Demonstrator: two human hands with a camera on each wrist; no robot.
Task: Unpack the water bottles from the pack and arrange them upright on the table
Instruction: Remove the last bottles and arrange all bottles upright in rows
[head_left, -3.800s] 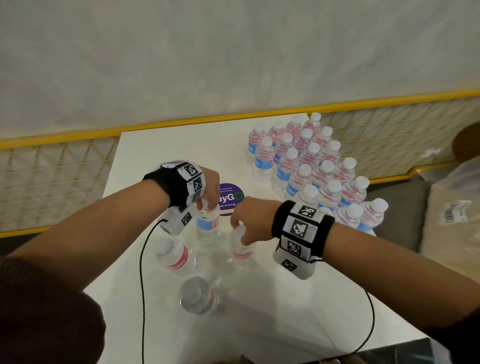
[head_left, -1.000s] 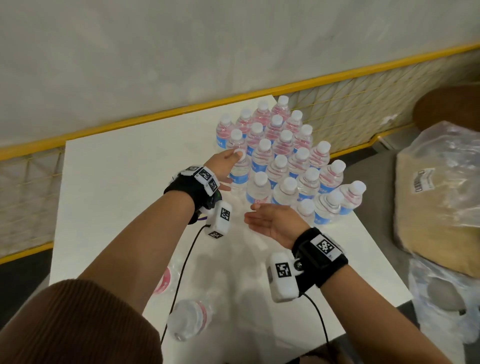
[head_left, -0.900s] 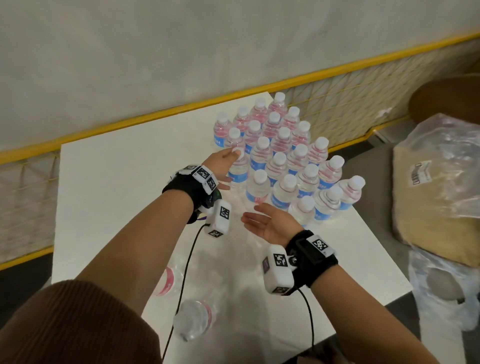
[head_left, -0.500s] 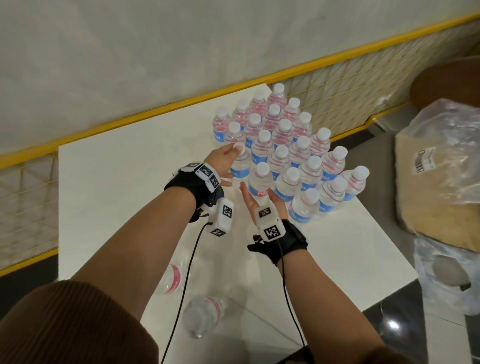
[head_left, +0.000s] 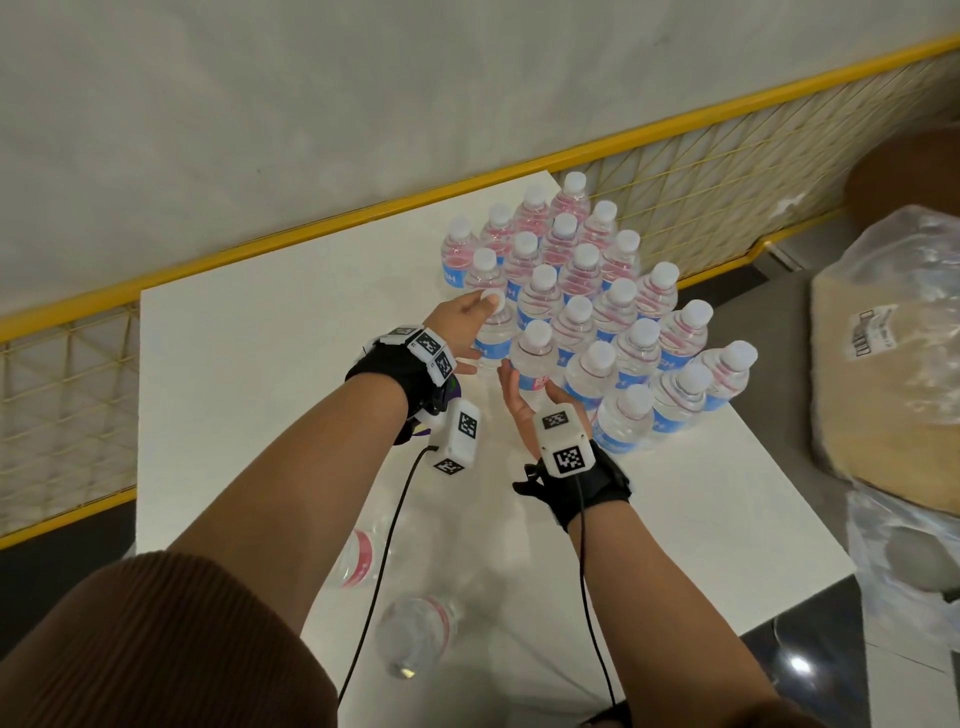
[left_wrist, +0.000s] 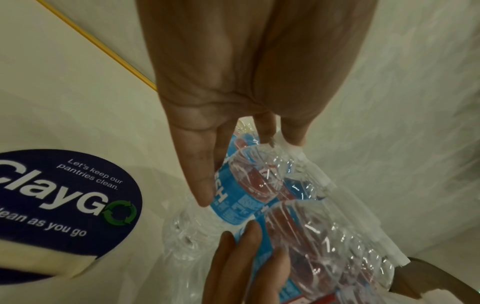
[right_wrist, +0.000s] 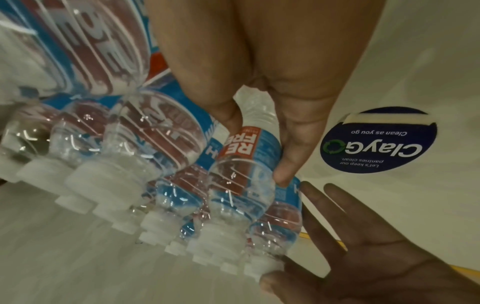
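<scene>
Many clear water bottles (head_left: 587, 280) with white caps and blue-red labels stand upright in rows at the table's far right. My left hand (head_left: 467, 327) rests flat against the left-most front bottle (head_left: 493, 340), fingers straight along its label (left_wrist: 233, 205) and thumb by the cap. My right hand (head_left: 519, 395) is turned palm-in, with straight fingers pressed on the neighbouring bottle (head_left: 535, 364) with the red label (right_wrist: 241, 148). Neither hand curls round a bottle. Two more bottles (head_left: 415, 634) (head_left: 358, 561) lie on their sides near me, partly hidden by my left arm.
The white table (head_left: 260, 364) carries a round blue ClayGo sticker (left_wrist: 64, 201) just left of my hands. A yellow mesh fence (head_left: 67, 405) runs behind and beside the table. A bulky clear plastic bag (head_left: 893, 364) sits off the right edge. Wrist cables hang over the near side.
My right hand moved forward from the open tabletop and turned palm-in against the front bottle. My left hand stayed on its bottle. Both had earlier carried bottles from the near pack.
</scene>
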